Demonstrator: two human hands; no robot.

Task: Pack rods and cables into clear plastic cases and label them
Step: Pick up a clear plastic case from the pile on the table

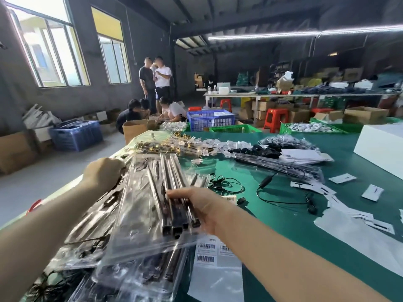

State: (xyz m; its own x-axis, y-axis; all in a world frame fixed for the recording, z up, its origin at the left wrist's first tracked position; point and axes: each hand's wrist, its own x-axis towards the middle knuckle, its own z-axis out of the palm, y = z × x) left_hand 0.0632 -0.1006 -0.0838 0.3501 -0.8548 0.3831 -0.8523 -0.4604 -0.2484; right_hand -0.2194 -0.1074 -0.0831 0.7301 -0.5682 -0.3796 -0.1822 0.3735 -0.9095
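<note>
Glossy dark metal rods (172,192) in a clear, shiny plastic case (139,219) — matt green table cover (283,214), paper labels (207,251).

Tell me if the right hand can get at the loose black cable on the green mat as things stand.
Probably not yet: the right hand grips the dark rods over the clear case. The black cable lies uncovered to its right, so the path looks free once it lets go.

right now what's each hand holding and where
Right hand grips the dark rods near their near ends. Left hand is at the clear case's far-left edge; grip unclear.
</note>
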